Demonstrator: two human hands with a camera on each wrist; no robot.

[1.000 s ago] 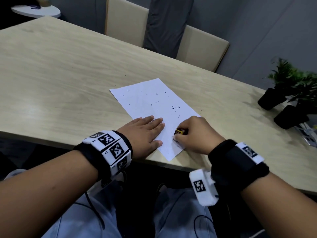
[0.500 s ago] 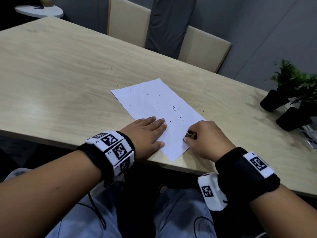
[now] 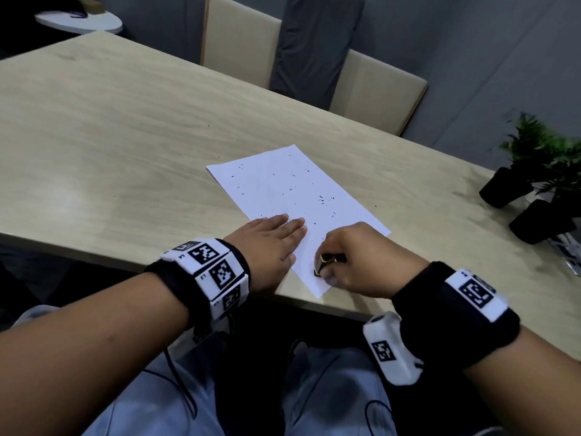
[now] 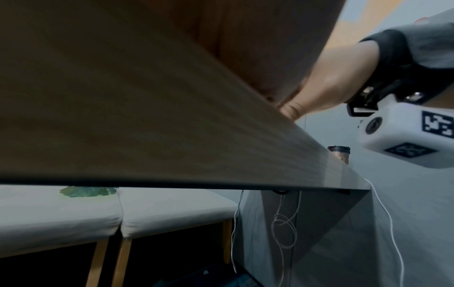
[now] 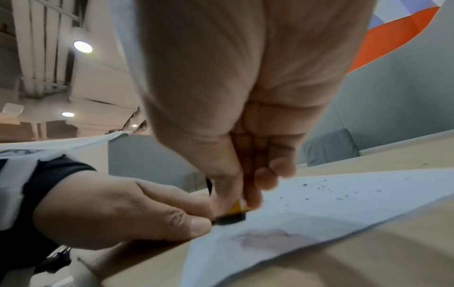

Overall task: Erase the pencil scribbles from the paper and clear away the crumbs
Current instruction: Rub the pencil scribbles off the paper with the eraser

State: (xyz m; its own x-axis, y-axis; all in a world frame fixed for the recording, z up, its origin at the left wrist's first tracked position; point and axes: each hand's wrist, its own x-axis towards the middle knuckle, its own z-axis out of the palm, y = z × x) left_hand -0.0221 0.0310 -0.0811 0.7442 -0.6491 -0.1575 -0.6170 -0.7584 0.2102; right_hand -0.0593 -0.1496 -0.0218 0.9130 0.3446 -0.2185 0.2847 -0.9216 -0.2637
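The paper [image 3: 292, 209] lies near the front edge of the bench [image 3: 110, 146], dotted with dark crumbs [image 3: 323, 199]. The left hand [image 3: 267, 247] presses flat on it, fingers straight and together. The right hand [image 3: 361, 256] pinches a black-and-yellow eraser [image 5: 233, 214] against the sheet's near corner, beside a faint grey smudge [image 5: 265, 236].

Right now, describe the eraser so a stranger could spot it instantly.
Find the white paper at the near edge of the wooden table. At its near corner, the right hand pinches the eraser: a small black block with a yellow band, unlike the tiny dark crumbs.
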